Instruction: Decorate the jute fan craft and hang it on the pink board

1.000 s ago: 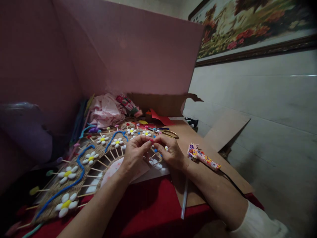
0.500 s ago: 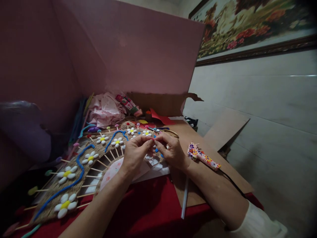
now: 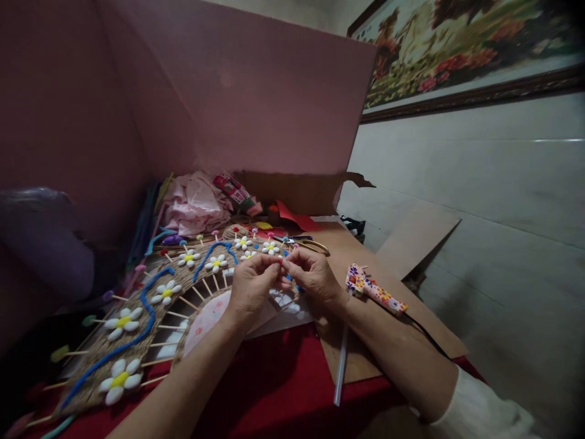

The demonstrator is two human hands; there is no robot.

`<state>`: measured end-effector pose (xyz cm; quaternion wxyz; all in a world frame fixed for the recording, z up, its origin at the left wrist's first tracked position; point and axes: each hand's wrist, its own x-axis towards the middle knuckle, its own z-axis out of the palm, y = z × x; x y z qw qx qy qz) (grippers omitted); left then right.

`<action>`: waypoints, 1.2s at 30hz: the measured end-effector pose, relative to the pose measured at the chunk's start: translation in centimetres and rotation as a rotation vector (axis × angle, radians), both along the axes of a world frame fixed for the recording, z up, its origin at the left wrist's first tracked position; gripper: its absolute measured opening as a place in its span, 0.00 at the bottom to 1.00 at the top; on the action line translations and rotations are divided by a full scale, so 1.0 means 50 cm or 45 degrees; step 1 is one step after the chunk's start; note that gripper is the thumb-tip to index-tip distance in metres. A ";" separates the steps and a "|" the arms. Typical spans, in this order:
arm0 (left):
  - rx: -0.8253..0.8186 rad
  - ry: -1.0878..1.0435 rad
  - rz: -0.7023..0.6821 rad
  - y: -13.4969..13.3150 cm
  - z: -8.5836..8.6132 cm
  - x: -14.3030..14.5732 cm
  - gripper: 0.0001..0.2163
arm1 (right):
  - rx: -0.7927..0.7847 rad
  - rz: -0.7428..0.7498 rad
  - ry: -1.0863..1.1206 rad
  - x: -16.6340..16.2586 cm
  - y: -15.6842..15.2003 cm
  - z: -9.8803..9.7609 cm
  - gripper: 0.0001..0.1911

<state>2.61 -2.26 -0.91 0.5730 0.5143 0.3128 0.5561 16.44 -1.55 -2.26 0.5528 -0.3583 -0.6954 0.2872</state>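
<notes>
Two bare hands meet over a twine-covered arch (image 3: 98, 372) decorated with white-petalled flowers. The left hand (image 3: 251, 285) and right hand (image 3: 316, 281) have thumbs and forefingers pinched together on a small red piece (image 3: 280, 261), mostly hidden between their tips. Beyond the right forearm, a flower-patterned glue gun (image 3: 377, 291) lies on brown board (image 3: 411, 329)

Red on tiny pinched piece (image 3: 280, 262); white with yellow centres on flowers (image 3: 120, 379); blue on wavy strip (image 3: 152, 317); tan on twine arc (image 3: 89, 389); purple-orange floral print on pale glue gun (image 3: 377, 294); deep red on tablecloth (image 3: 274, 372); brown on cardboard (image 3: 345, 253).
</notes>
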 end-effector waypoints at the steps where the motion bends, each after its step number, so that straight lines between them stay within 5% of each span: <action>1: 0.030 0.033 0.034 -0.001 -0.003 0.002 0.11 | 0.010 -0.016 -0.008 -0.001 0.001 -0.002 0.09; 5: 0.111 0.103 0.157 0.000 -0.005 0.006 0.10 | 0.078 -0.074 -0.082 -0.001 -0.001 -0.001 0.09; 20: -0.082 0.032 0.043 0.017 0.018 -0.017 0.15 | 0.432 -0.204 -0.508 0.006 -0.016 0.015 0.05; 26: 0.091 0.249 0.164 0.023 0.001 -0.014 0.08 | 0.551 -0.112 -0.702 0.013 -0.015 0.013 0.09; 31: 0.444 0.644 0.333 0.021 -0.005 -0.016 0.03 | 0.646 -0.123 -0.844 0.020 -0.017 0.013 0.08; 33: 0.516 0.727 0.259 0.021 -0.003 -0.019 0.05 | 0.629 -0.131 -0.762 0.021 -0.016 0.013 0.08; 36: 0.352 0.629 0.022 0.021 0.006 -0.023 0.02 | 0.456 -0.188 -0.434 0.016 -0.012 0.012 0.06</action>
